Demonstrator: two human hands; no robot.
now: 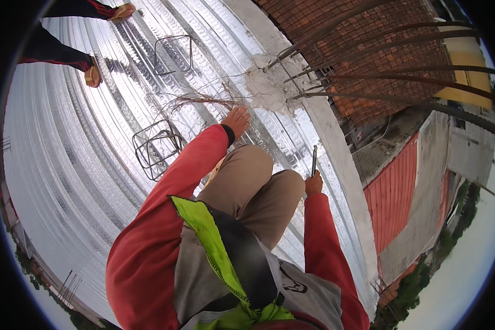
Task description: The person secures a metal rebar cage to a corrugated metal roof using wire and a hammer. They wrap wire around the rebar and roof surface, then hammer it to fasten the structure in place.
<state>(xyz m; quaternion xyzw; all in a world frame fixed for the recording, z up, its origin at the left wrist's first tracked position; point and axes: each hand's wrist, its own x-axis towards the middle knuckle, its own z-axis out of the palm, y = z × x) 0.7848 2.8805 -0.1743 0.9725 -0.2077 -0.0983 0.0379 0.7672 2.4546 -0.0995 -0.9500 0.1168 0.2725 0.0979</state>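
My left hand (pixel 237 121) reaches forward over the ribbed metal decking (pixel 66 159), its fingers stretched out at the near end of a loose bundle of thin, rusty tie wire (pixel 206 100). No grip on the wire shows. Beside my right knee, my right hand (pixel 314 183) is closed around a slim metal hand tool (pixel 314 159) that points up and away from me. Its exact kind is too small to make out. Left of my left forearm lie several bent square rebar stirrups (pixel 155 144), and another stirrup (pixel 173 55) lies farther off.
Long rusty rebars (pixel 401 71) rise from a rough concrete patch (pixel 267 88) and arch to the right. A concrete ledge (pixel 335 148) borders the decking; beyond it are lower tiled roofs (pixel 379 60) and a red metal sheet (pixel 393 192). Another person's sandalled foot (pixel 93 74) stands at upper left.
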